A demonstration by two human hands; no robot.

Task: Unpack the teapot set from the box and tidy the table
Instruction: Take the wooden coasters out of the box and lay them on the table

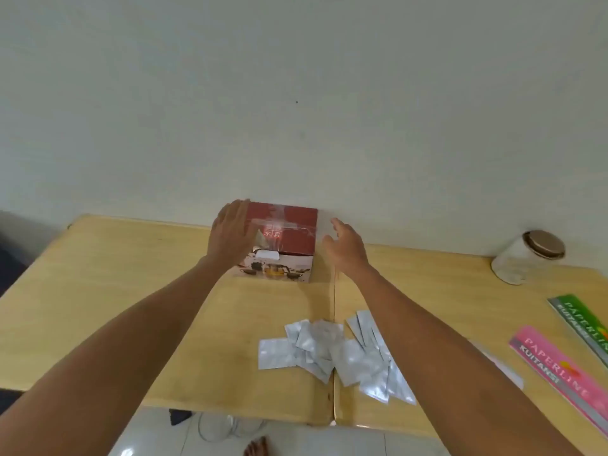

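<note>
Both hands, left [232, 230] and right [347, 246], fingers spread, flank the far red box [289, 232]; squeeze evenly, draw it near.

Not much to report on the person here, honestly. Both arms are bare all the way up to the bottom edge of the shot, no sleeves showing anywhere. The left hand [232, 232] and right hand [345, 246] are bare too: no gloves, no rings, and no watch or band on either wrist that I can make out. There's also a bare foot [256, 447] at the bottom, toes out, no shoe or sock.
</note>
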